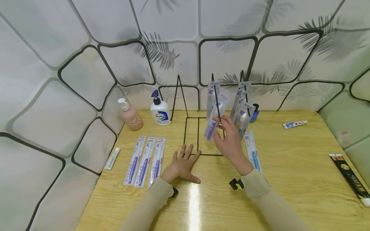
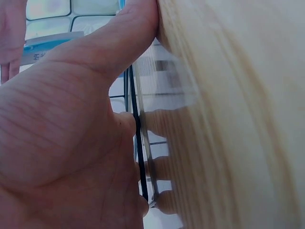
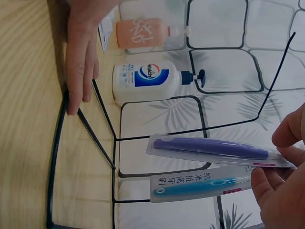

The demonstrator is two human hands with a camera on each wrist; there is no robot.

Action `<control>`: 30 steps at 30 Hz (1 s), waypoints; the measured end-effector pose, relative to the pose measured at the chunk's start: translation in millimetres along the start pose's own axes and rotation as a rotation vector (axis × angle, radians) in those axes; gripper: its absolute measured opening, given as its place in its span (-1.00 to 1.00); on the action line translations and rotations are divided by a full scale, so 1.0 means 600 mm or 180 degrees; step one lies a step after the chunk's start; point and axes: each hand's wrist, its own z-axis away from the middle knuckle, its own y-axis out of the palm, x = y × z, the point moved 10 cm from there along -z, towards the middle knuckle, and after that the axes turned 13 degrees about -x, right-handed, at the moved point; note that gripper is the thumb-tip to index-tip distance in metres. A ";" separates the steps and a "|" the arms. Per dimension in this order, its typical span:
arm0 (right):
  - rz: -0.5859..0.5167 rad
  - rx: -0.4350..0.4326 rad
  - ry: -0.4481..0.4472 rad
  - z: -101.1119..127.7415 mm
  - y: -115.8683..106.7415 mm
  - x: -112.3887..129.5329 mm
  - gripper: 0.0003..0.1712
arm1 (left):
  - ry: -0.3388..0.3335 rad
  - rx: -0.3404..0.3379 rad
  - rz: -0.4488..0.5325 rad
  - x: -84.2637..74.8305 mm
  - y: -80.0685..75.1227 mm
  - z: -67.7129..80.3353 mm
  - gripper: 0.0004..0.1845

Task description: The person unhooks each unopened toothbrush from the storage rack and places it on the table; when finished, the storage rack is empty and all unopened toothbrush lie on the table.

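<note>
My right hand (image 1: 230, 139) pinches the edge of a packaged purple toothbrush (image 1: 212, 126), which hangs tilted on the middle prong of a black wire rack (image 1: 198, 134). Behind it on the same prong is a packaged blue toothbrush (image 3: 200, 186). My left hand (image 1: 182, 166) lies on the table with fingers spread, its fingertips at the rack's front base wire. In the left wrist view the left palm (image 2: 62, 129) hides part of that wire. More packaged toothbrushes (image 1: 242, 118) hang on the right prong, partly behind my right hand.
Several other items stand or lie around: three packaged purple toothbrushes (image 1: 144, 162), a blue one (image 1: 254, 154) beside my right wrist, a pink pump bottle (image 1: 132, 117), a white pump bottle (image 1: 161, 113), a blue bottle (image 1: 254, 115), and toothpaste tubes (image 1: 112, 158). A patterned backdrop (image 1: 228, 57) encloses the table.
</note>
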 end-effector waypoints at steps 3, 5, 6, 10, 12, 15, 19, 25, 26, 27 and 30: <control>-0.0017 -0.0081 -0.0093 0.013 -0.012 0.007 -0.46 | -0.0001 -0.0013 0.0078 0.003 0.004 -0.002 0.35; -0.0050 -0.0137 -0.0155 0.022 -0.020 0.011 -0.44 | 0.0010 -0.0026 0.0123 0.005 0.008 -0.003 0.36; -0.0067 -0.0164 -0.0182 0.027 -0.025 0.014 -0.44 | 0.0025 -0.0050 0.0135 0.007 0.012 -0.007 0.37; -0.0068 -0.0251 -0.0259 0.046 -0.046 0.021 -0.46 | 0.0019 -0.0025 0.0177 0.005 0.011 -0.006 0.37; -0.0031 -0.0254 -0.0298 0.056 -0.055 0.024 -0.50 | 0.0018 -0.0028 0.0193 0.007 0.014 -0.008 0.38; -0.0009 -0.0208 -0.0364 0.070 -0.067 0.026 -0.56 | 0.0021 -0.0026 0.0180 0.013 0.025 -0.012 0.38; -0.0106 -0.0127 -0.0503 0.093 -0.082 0.025 -0.59 | 0.0056 -0.0034 0.0132 0.018 0.034 -0.017 0.39; -0.0094 -0.0118 -0.0533 0.120 -0.123 0.018 -0.60 | 0.0063 -0.0031 0.0183 0.006 0.015 -0.007 0.38; -0.0078 -0.0133 -0.0547 0.123 -0.132 0.017 -0.58 | 0.0052 -0.0017 0.0182 0.003 0.010 -0.004 0.37; -0.0052 -0.0144 -0.0553 0.124 -0.140 0.016 -0.58 | 0.0050 -0.0015 0.0172 0.002 0.008 -0.003 0.36; 0.0013 -0.0190 -0.0569 0.125 -0.166 0.008 -0.55 | 0.0046 -0.0003 0.0146 -0.001 0.005 -0.002 0.35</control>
